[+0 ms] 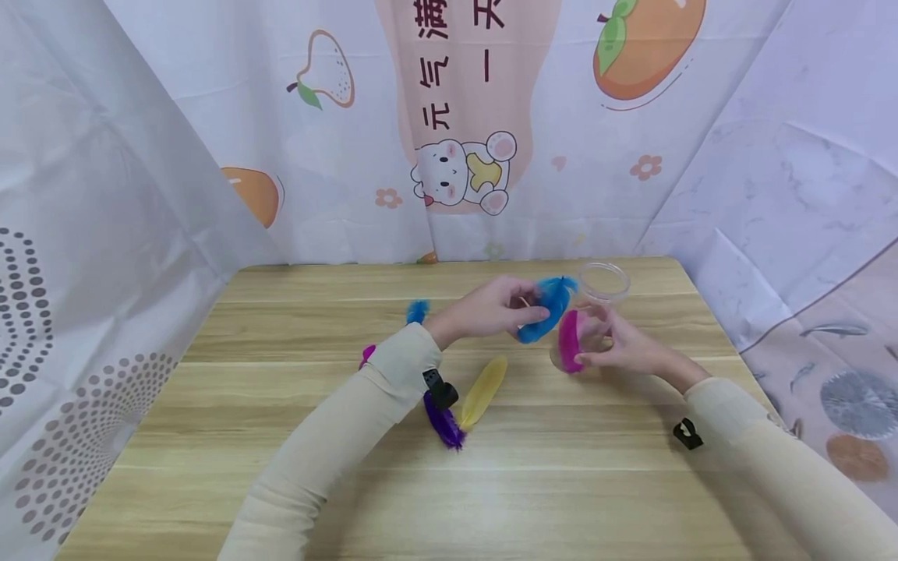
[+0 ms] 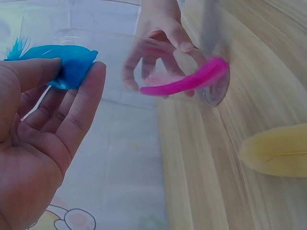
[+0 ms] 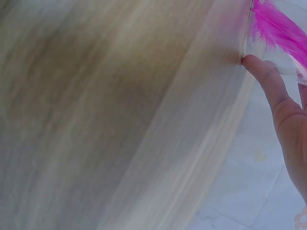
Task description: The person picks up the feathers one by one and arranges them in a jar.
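Between the thumb and fingers of my left hand (image 1: pixel 500 308) a bright blue feather (image 1: pixel 549 312) is pinched, raised above the table and close to the rim of a clear cup. My right hand (image 1: pixel 627 343) grips this clear cup (image 1: pixel 603 298), its fingers curled round the side. A magenta feather (image 1: pixel 570 343) shows at the cup; through the transparent wall it appears to be inside. In the left wrist view the blue feather (image 2: pixel 72 62) lies flat between thumb and fingertips. Only part of the right hand (image 3: pixel 288 120) shows in the right wrist view.
On the wooden table (image 1: pixel 533 483) lie a yellow feather (image 1: pixel 486 389) and a purple feather (image 1: pixel 442 421), partly behind the left sleeve. Another blue feather (image 1: pixel 417 311) and a magenta one (image 1: pixel 367 355) lie farther left, partly hidden by the arm. A printed curtain (image 1: pixel 337 226) hangs behind.
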{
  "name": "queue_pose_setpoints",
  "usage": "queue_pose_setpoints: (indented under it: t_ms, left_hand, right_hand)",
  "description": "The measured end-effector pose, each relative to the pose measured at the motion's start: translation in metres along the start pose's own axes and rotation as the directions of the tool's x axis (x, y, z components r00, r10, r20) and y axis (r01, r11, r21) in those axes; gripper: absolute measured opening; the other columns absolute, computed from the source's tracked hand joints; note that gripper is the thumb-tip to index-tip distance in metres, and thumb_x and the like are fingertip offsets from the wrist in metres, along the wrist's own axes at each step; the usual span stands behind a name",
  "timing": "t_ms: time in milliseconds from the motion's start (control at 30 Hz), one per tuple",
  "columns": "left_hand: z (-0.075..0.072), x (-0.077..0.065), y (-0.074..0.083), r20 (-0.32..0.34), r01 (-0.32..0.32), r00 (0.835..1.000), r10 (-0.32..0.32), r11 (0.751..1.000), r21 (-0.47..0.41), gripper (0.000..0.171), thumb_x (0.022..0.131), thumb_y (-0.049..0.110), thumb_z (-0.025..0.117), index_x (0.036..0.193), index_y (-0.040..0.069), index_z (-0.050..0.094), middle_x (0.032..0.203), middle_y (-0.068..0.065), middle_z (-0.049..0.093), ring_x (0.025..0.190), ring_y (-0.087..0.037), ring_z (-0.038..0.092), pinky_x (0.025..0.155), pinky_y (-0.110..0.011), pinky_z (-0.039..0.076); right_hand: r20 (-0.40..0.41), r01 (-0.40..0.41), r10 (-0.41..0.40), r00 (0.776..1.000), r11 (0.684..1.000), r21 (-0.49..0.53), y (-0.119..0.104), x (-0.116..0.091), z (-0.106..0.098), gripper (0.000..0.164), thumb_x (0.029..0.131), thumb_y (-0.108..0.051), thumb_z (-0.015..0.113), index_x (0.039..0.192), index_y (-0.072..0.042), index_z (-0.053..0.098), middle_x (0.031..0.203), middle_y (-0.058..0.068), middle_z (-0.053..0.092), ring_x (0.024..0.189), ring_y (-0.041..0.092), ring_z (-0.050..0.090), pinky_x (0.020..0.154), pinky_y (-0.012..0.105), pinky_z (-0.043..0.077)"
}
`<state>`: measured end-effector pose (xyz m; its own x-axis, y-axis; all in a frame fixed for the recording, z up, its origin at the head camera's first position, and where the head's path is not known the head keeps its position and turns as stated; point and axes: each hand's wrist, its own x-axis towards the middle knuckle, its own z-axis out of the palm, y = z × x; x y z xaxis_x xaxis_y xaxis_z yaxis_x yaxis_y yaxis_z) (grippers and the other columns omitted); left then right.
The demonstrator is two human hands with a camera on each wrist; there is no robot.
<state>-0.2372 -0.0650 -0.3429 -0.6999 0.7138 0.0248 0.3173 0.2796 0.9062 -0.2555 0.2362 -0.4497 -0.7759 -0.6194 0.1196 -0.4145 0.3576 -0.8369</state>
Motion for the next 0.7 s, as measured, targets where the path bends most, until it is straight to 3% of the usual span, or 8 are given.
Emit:
queue_pose_setpoints:
  t_ms: [200,500,700]
  left_hand:
    - [0.001,0.002,0.004,0.011,0.003,1.0,-0.003,1.0,-0.01,0.022,0.104,0.017,0.06,0.12,0.002,0.063,0.106,-0.011,0.066,0.09,-0.022,0.07,0.075,-0.042,0.062]
    - [0.004,0.008,0.008,0.015,-0.034,0.999,0.034,0.999,0.003,0.018,0.104,0.016,0.06,0.116,0.002,0.063,0.104,-0.011,0.067,0.089,-0.023,0.069,0.073,-0.041,0.062]
    - [0.008,0.013,0.01,0.025,-0.056,0.998,0.056,0.998,-0.003,0.02,0.103,0.016,0.061,0.119,0.003,0.063,0.105,-0.011,0.067,0.091,-0.022,0.069,0.073,-0.042,0.062]
  right_hand:
    - [0.004,0.007,-0.007,1.0,1.0,-0.014,-0.001,0.001,0.0,0.093,0.084,-0.006,0.083,0.154,-0.016,0.024,0.14,0.02,0.044,0.116,0.044,0.055,0.09,0.062,0.052]
    - [-0.003,-0.014,0.014,1.0,0.999,-0.045,-0.002,0.0,0.0,0.097,0.084,-0.008,0.084,0.157,-0.016,0.02,0.144,0.019,0.04,0.121,0.04,0.048,0.093,0.059,0.049]
    - [0.0,-0.039,0.039,0.999,0.999,-0.03,-0.003,-0.001,0.0,0.1,0.085,-0.009,0.083,0.158,-0.016,0.015,0.148,0.021,0.036,0.128,0.043,0.042,0.097,0.066,0.045]
